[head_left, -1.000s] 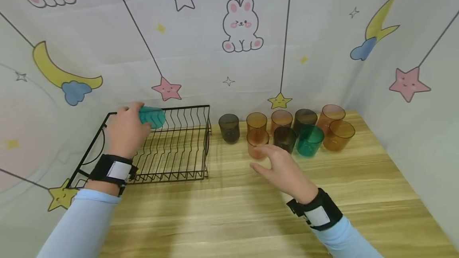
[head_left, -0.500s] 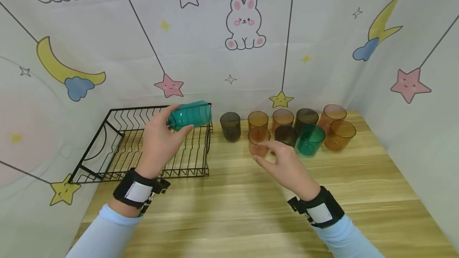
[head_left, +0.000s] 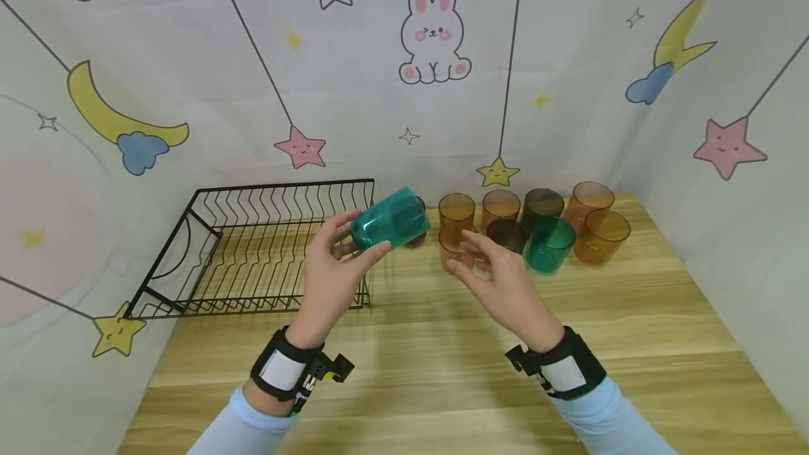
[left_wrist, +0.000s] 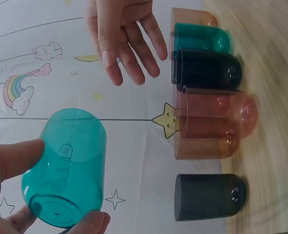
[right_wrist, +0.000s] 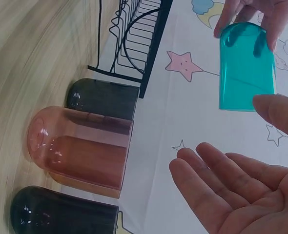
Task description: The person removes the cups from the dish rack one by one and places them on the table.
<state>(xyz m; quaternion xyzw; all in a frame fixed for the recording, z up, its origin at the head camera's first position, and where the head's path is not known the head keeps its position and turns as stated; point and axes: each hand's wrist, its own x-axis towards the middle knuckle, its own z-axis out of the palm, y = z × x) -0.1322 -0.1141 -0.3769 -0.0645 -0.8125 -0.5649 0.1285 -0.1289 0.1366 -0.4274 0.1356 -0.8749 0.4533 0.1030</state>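
Note:
My left hand (head_left: 341,272) grips a clear teal cup (head_left: 390,219) near its base, held in the air and tilted with its mouth toward the upper right. In the left wrist view the teal cup (left_wrist: 66,165) shows its round base, thumb on one side and fingers on the other. My right hand (head_left: 505,286) hovers in front of a pink cup (head_left: 451,255), fingers spread and nothing between them. From the right wrist, the open palm (right_wrist: 251,195) faces the teal cup (right_wrist: 246,73), with the thumb overlapping its rim in that view.
A black wire dish rack (head_left: 253,251) stands at the left on the wooden table (head_left: 430,371). Several coloured cups stand upright along the back, among them an amber cup (head_left: 602,237), a green cup (head_left: 548,248) and a dark grey cup (left_wrist: 207,197). A printed curtain (head_left: 354,76) hangs behind.
My left hand has carried the teal cup from over the rack rightward, toward my right hand, turning it mouth-up to the right. The right hand has barely shifted.

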